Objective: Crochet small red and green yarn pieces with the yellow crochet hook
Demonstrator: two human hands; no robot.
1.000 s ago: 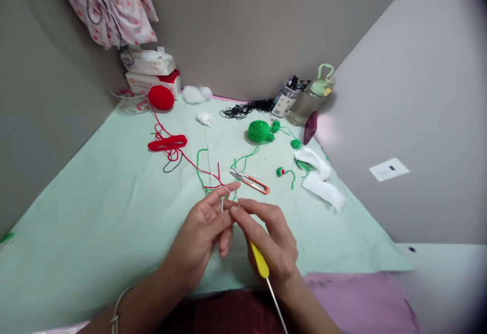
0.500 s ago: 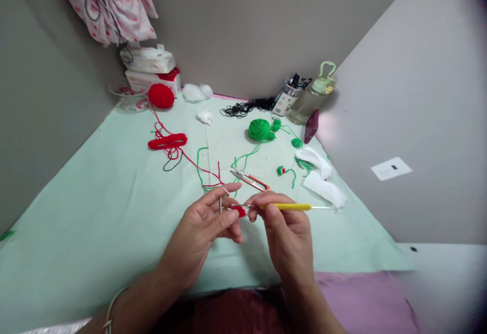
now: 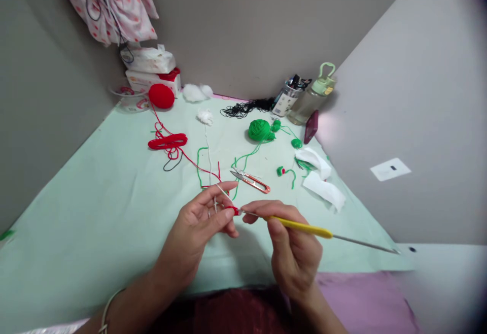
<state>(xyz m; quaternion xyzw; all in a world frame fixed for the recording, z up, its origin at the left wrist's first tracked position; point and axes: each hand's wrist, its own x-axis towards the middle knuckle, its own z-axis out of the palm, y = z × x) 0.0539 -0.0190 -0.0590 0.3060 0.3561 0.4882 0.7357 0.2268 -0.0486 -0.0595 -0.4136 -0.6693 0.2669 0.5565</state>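
Note:
My left hand (image 3: 200,217) pinches a small red and white crochet piece (image 3: 236,211) between thumb and fingers. White yarn (image 3: 223,192) runs over its raised index finger and on to a small white yarn ball (image 3: 205,116) behind. In my right hand (image 3: 294,245) is a crochet hook (image 3: 304,227) with a yellow handle, held like a pen. Its left tip meets the crochet piece; the other metal end points down to the right. Just beyond my hands lie orange-handled thread snips (image 3: 253,180). Whether a loop sits on the hook is too small to tell.
Red yarn (image 3: 167,141) and a red ball (image 3: 161,96) lie at left, a green ball (image 3: 259,130) at centre back. White strips (image 3: 323,189) rest at right. Behind stand a pen holder (image 3: 286,99), a bottle (image 3: 309,101) and a dark red phone-like object (image 3: 311,127).
My right hand has moved slightly down and right, and the hook now tilts, its far end lower and farther right. The white yarn stretches straighter from my left index finger to the piece.

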